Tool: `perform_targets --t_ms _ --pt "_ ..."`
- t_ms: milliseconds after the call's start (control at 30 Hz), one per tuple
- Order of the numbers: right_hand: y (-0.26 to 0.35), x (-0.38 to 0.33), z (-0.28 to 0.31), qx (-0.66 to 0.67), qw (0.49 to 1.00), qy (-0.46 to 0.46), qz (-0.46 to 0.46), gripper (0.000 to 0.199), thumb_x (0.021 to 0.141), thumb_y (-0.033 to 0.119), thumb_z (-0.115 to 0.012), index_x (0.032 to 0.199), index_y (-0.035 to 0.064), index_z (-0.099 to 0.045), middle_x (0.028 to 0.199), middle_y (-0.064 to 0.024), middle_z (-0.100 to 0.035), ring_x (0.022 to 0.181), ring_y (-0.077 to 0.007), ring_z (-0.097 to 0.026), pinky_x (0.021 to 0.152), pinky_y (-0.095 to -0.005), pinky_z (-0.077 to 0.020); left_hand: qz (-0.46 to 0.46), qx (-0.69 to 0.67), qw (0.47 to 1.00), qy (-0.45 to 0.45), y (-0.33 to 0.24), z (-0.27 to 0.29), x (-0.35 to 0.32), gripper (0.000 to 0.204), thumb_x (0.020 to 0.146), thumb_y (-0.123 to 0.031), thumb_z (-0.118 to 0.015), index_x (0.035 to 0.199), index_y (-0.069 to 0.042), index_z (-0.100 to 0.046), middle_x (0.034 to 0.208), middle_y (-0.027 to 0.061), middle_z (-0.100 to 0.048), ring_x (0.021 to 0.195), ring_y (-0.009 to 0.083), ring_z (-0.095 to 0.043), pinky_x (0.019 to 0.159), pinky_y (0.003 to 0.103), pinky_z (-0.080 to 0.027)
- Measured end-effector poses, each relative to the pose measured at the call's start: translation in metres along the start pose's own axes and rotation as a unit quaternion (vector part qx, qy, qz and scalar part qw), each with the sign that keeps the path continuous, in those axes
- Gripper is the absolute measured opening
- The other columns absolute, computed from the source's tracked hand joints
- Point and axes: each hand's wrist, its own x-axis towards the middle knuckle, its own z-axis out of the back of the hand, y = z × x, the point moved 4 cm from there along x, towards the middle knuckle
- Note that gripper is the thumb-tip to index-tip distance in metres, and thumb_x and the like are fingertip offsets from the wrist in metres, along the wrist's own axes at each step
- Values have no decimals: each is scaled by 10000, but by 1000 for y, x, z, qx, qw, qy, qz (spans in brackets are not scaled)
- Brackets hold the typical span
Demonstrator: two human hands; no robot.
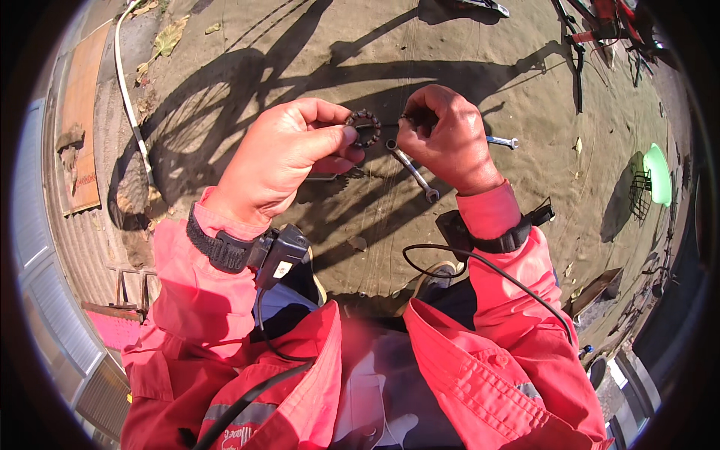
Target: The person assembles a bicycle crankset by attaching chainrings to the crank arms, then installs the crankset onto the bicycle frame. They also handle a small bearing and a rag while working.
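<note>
The left hand (pixel 289 146) pinches a dark, beaded, metal-looking ring (pixel 377 129), likely light, stiff, best rim-held; the right hand (pixel 448 133) curls, contents unclear.

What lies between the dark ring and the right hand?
In the head view, one end of a wrench lying on the ground shows between the dark ring and right hand.

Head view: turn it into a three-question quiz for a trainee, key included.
1. Which hand is pinching the small beaded ring?
2. True or false: a silver wrench lies on the ground.
3. Choose the colour of the basin-like container near the view's right edge: A) yellow; B) green; C) blue.

Key: 1. The left hand. 2. True. 3. B.
</note>
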Motion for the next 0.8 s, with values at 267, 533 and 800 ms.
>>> perform_targets --t_ms 267,533,800 --pt "76 -4 23 -47 985 83 142 169 715 67 -734 849 70 -632 766 -77 -579 634 -268 -597 563 -361 -479 16 -1 999 30 4 -12 1 214 952 -72 -669 1131 36 -621 1032 86 -695 883 175 -725 771 268 -592" --pt "75 -8 14 -102 977 106 157 153 734 144 -728 845 93 -636 786 -75 -589 669 -295 -618 574 -392 -490 26 18 999 27 9 -21 -1 210 942 -64 -687 1111 52 -645 1003 86 -700 859 155 -710 763 258 -591" --pt "73 -7 15 -131 974 110 150 150 744 153 -729 858 96 -650 778 -73 -574 663 -294 -611 585 -392 -492 20 3 1000 14 12 -23 1 200 932 -54 -699 1098 43 -646 991 87 -695 864 161 -706 763 263 -590"
